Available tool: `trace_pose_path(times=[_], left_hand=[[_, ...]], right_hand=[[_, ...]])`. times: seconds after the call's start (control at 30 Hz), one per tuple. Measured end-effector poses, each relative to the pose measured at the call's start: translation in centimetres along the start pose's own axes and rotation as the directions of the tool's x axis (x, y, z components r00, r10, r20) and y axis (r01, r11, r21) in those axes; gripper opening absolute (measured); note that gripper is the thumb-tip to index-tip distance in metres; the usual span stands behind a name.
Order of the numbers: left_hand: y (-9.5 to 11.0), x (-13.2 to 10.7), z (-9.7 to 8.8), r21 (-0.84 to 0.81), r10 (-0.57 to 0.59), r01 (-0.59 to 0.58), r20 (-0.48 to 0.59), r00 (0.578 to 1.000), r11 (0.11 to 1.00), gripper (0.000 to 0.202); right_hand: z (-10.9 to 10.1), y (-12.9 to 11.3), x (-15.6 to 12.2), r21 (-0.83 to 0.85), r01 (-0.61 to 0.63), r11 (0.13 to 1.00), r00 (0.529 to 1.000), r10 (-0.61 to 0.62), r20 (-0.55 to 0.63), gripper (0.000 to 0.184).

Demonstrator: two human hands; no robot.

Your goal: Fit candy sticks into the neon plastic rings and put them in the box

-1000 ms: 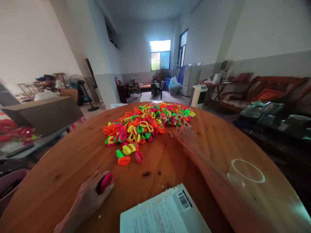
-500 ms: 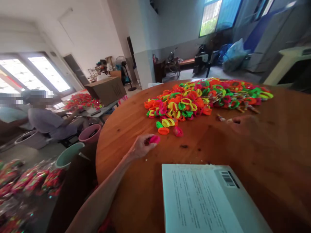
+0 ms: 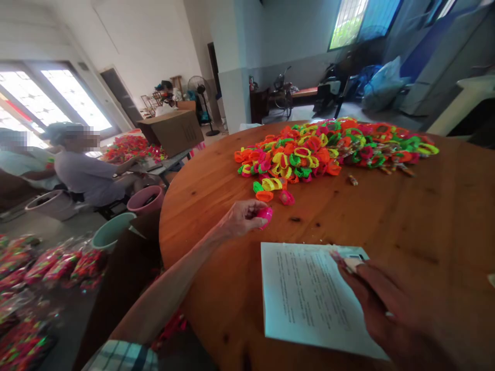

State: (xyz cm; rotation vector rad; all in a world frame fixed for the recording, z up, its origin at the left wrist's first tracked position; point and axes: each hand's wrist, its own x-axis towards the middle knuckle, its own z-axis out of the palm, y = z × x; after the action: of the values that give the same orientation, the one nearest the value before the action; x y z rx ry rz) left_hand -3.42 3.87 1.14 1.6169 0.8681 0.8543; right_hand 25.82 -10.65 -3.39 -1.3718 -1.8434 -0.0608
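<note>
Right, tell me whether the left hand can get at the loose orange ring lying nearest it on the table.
Probably yes: the orange ring lies just beyond the left hand with bare table between, though that hand already grips a pink ring.

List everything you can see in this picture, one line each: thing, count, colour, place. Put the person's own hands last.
Round table: one, brown wood, fills the foreground.
Plastic rings: a large heap, orange, yellow, green and pink, far side of the table.
Printed sheet: one, white, near table edge.
Cardboard box: one, brown, on a side table at left.
Seated person: one, pale shirt, left background.
Buckets: pink and green, floor at left.
Standing fan: one, dark, background.
Left hand: holds a pink ring.
Right hand: rests on the sheet.
</note>
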Motion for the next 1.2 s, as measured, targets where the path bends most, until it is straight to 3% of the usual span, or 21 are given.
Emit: trace_pose_path(times=[0.17, 0.33, 0.43, 0.57, 0.73, 0.93, 1.07, 1.2], left_hand=[[-0.4, 0.3, 0.8, 0.111, 0.087, -0.093, 0.060, 0.994, 0.989, 0.043], [0.3, 0.8, 2.0, 0.215, 0.080, -0.109, 0.140, 0.987, 0.970, 0.029], [0.2, 1.3, 2.9, 0.224, 0.062, -0.082, 0.098, 0.993, 0.971, 0.028], [-0.6, 1.9, 4.4, 0.179, 0.125, -0.139, 0.087, 0.988, 0.974, 0.045], [-0.4, 1.4, 5.8, 0.185, 0.141, -0.155, 0.087, 0.986, 0.970, 0.029], [-0.3, -0.6, 4.2, 0.338, 0.187, -0.217, 0.119, 0.975, 0.916, 0.042], [0.1, -1.5, 3.2, 0.459, 0.217, -0.310, 0.244, 0.945, 0.832, 0.025], [0.3, -1.9, 3.3, 0.441, 0.256, -0.348, 0.255, 0.932, 0.827, 0.025]], right_hand=[[1.5, -1.4, -0.8, -0.215, 0.192, 0.958, 0.969, -0.151, 0.194, 0.027], [2.3, -1.2, -0.2, -0.360, 0.289, 0.887, 0.946, -0.206, 0.252, 0.022], [2.1, -1.9, 0.3, -0.373, 0.274, 0.887, 0.937, -0.158, 0.311, 0.026], [1.7, -2.6, 0.7, -0.361, 0.253, 0.898, 0.941, -0.142, 0.307, 0.024], [1.4, -2.9, 1.1, -0.338, 0.243, 0.909, 0.942, -0.138, 0.307, 0.024], [2.0, -3.6, 1.9, -0.234, 0.167, 0.958, 0.943, -0.086, 0.321, 0.023], [2.9, -4.0, 2.6, -0.104, 0.109, 0.989, 0.952, -0.073, 0.298, 0.025], [3.5, -4.0, 3.2, -0.071, 0.103, 0.992, 0.961, -0.081, 0.266, 0.027]])
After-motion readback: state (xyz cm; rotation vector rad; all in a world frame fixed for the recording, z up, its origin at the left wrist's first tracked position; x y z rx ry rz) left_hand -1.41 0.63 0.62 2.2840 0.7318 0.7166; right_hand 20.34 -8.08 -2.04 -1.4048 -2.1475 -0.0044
